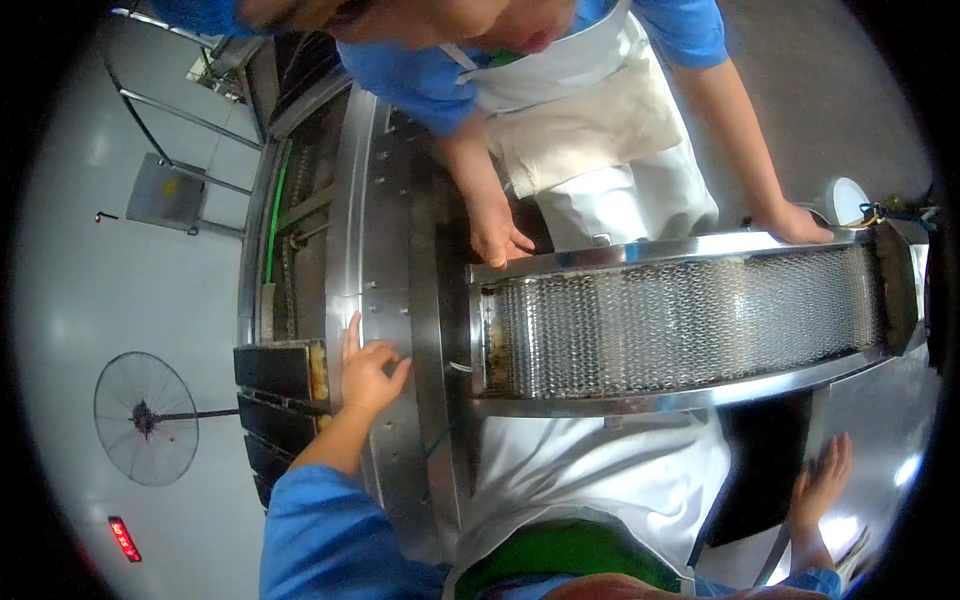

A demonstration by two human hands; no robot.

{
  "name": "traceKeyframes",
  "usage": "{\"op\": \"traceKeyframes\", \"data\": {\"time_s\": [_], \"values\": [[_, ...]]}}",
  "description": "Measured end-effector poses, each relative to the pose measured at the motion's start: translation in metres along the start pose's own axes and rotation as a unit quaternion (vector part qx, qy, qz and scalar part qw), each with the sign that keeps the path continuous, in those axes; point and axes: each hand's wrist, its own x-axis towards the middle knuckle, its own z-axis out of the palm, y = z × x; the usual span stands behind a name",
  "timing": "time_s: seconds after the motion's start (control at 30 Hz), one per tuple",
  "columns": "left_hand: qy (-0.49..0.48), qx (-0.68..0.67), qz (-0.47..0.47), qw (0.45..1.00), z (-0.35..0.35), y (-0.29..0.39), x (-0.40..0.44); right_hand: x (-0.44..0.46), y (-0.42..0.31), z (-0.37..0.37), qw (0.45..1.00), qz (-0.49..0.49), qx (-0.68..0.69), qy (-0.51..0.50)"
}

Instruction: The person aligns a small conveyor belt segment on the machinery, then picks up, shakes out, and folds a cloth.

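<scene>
My left hand [370, 370] rests at the steel rail [350, 245] of a long machine, index finger stretched along its edge and thumb apart, with nothing held. Far to the right, my right hand [823, 482] lies with fingers extended on or just above a steel surface [880, 410]; contact is hard to tell. Between my hands is a short conveyor with a metal mesh belt [640, 320] and shiny steel side rails. It runs across in front of my white apron [600, 470].
A co-worker in a blue shirt and white apron [620, 200] stands opposite, one hand [495, 235] at the conveyor's left end, the other [795, 222] on its far rail. Dark slats [275, 375] lie left. A wall fan [145, 418] and wires [890, 213] are also visible.
</scene>
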Motion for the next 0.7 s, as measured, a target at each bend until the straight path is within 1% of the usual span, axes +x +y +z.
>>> {"op": "traceKeyframes", "data": {"time_s": [0.1,0.2,0.27,0.33,0.63,0.7], "values": [[0.001,0.001,-0.003,1.000,-0.001,0.001,-0.001,-0.003,0.000,0.000,1.000,0.014,0.013,-0.016],[0.006,-0.001,-0.001,1.000,-0.001,0.001,0.000,-0.002,-0.002,0.000,1.000,0.018,0.024,-0.004],[0.007,-0.004,0.002,1.000,-0.001,0.003,-0.001,0.000,-0.003,-0.002,1.000,0.023,0.013,-0.014],[0.003,-0.021,-0.021,1.000,-0.001,0.004,-0.002,-0.001,-0.005,-0.004,0.999,0.029,0.001,-0.024],[0.014,-0.021,-0.003,1.000,-0.002,0.003,-0.003,0.005,-0.013,-0.009,1.000,0.010,0.018,0.013],[0.011,-0.025,-0.002,1.000,-0.002,0.002,-0.002,0.007,-0.019,-0.016,0.998,0.052,0.008,-0.026]]}}
